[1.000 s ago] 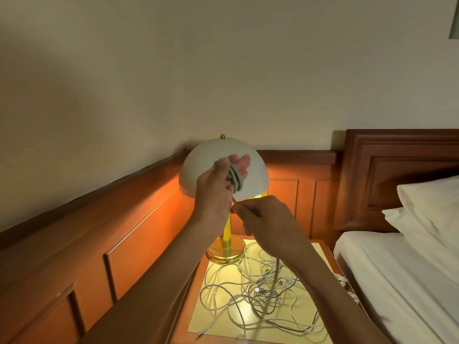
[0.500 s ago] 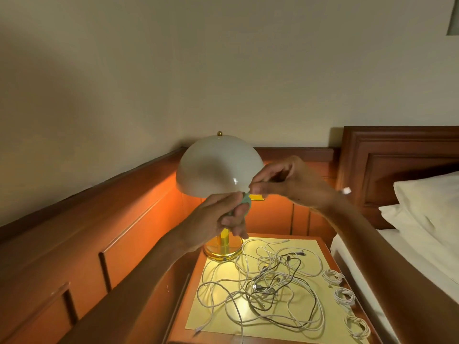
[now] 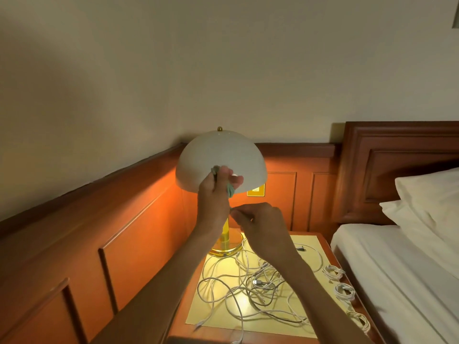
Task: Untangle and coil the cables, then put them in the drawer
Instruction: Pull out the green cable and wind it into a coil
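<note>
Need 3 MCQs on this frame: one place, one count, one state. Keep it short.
1. Where do the finished white cable coils lie?
A. along the nightstand's right edge
B. on the bed
C. under the lamp

2. How many finished coils are there?
A. one
B. three
C. five

3. What is the left hand doing?
A. resting flat
B. touching the pillow
C. holding a teal cable coil in its grip

Answers:
1 A, they line the edge of the wooden nightstand nearest the bed.
2 B, three bundles show in a row.
3 C, its fingers close on the teal loops while the right hand pinches the cable's end.
</note>
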Tool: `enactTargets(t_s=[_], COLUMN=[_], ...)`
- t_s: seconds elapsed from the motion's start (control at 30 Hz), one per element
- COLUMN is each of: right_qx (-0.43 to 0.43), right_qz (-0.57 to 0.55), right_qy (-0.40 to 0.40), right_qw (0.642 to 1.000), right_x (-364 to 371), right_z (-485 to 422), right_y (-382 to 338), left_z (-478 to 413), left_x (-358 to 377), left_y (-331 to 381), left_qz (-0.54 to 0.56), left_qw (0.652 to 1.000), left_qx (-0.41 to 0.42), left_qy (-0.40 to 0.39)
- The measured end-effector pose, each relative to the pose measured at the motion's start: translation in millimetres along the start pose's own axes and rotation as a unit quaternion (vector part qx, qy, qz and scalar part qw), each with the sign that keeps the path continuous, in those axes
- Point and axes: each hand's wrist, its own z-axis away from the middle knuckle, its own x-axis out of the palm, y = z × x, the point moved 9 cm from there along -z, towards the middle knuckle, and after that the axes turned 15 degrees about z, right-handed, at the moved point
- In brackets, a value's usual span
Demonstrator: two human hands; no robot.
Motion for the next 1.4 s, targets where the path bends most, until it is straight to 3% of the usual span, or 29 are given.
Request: enactTargets(t_s=[0.1,0.2,0.27,0.33,0.5,0.57,0.77,0.9,1.03,1.2,1.4], right_qx=[-0.049,-0.067,-0.071,-0.088,-0.095,-0.077,0.042,0.082,0.072,0.092,0.074], right_qz=[0.119,0.179,0.202,0.219,0.067,-0.012,-0.274,-0.387,-0.38,-0.317,-0.178], right_qy=[-0.018,-0.052,-0.048,-0.061,-0.153,-0.16,-0.051,-0.139,-0.136,-0.093,-0.016], right_qw=[0.991,0.98,0.976,0.97,0.981,0.984,0.959,0.908,0.912,0.939,0.981], right_x=[-15.6,-34.0,-51.7,-66.3,-80.3,-80.1,-70.6,-35.0,-25.5,-21.2,-25.6], right_z=[-3.1,-8.9,-11.1,-13.2,-12.2,-10.9,-6.1,9.5,13.0,13.2,14.8], right_y=[-5.1,-4.3,-5.5,-7.5,-4.0,-3.1,20.8,27.8,33.4,43.9,53.3], left_z=[9.0,19.4,23.4,27.2,62.1,68.7,68.2,66.0,61.5,53.3,44.1], left_x=[14.1,30.0,33.4,33.6,34.4,41.4,50.5,49.5,42.1,33.6,34.4], left_y=[1.5,1.6,4.9,-1.7,-25.3,-17.0,-5.4,-8.2,-15.6,-19.7,-19.4], left_qz=[-0.186,-0.372,-0.42,-0.409,-0.165,-0.087,0.051,0.131,0.178,0.057,-0.176], left_qw=[0.977,0.905,0.874,0.865,0.848,0.837,0.846,0.847,0.843,0.887,0.942], left_qx=[0.045,0.073,0.087,0.038,-0.306,-0.332,-0.345,-0.372,-0.402,-0.367,-0.149], left_qy=[-0.095,-0.194,-0.23,-0.288,-0.401,-0.427,-0.404,-0.356,-0.309,-0.276,-0.244])
